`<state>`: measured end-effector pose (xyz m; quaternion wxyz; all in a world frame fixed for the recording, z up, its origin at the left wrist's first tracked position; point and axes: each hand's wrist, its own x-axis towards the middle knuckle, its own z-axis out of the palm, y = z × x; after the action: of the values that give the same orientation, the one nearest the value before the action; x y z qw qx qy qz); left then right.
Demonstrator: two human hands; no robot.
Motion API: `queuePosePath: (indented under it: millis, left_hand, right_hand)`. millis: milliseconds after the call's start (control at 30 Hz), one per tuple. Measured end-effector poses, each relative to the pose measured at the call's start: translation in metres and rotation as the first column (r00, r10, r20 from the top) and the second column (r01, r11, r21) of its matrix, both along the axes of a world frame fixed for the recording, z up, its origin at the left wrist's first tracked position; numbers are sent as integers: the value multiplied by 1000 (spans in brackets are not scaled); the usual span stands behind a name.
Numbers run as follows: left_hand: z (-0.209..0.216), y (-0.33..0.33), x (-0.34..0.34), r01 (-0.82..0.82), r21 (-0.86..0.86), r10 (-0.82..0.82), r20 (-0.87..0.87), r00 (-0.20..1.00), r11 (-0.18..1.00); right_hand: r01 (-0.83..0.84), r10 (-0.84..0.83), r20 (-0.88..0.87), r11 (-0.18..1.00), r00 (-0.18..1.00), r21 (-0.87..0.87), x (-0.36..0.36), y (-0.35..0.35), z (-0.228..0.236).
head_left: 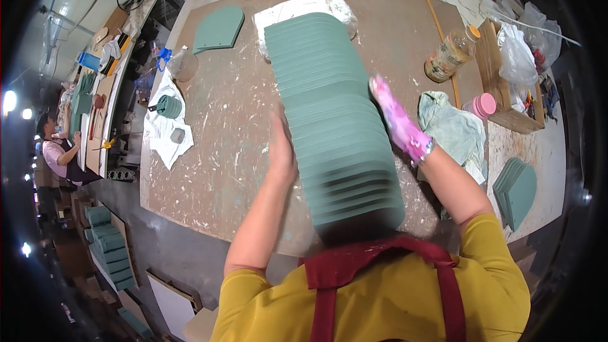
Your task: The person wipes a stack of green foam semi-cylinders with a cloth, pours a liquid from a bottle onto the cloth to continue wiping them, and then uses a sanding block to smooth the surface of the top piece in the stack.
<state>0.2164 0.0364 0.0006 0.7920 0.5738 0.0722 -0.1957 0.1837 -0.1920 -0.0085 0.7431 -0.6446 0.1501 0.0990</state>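
A long row of overlapping green panels [332, 111] with rounded corners runs from the far part of the table toward my chest. Its far end lies over a white block [316, 7]; the near end comes up to my dark red apron [354, 259]. Along the row's left side rests my bare left hand [283, 142], its fingers stretched forward and partly hidden by the panels. My right hand [399, 117], in a pink and white patterned glove, lies flat along the right side with its fingers extended. Neither hand wraps round a panel.
More green panels lie at the far left [218, 28] and right edge [515, 193]. A crumpled cloth [453, 133], a pink-lidded jar [479, 106] and an orange-capped bottle [451, 54] stand right. A white cloth [166, 130] lies left. Another person [57, 149] works at a bench beyond.
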Motion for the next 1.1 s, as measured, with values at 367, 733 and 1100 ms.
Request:
queuePosePath:
  millis: [367,733,1100]
  left_hand:
    - [20,-10,36,104,62,-92,-178,980,993]
    - [13,-13,93,189,32,-189,1,982,981]
    - [21,-32,109,120,-137,-139,-141,980,983]
  right_hand:
    - [81,-81,8,981,997,-179,39,-3,19]
    - [-195,200,122,979,972,-57,89,-23,15]
    - [31,-5,113,974,994,-227,117,-9,24]
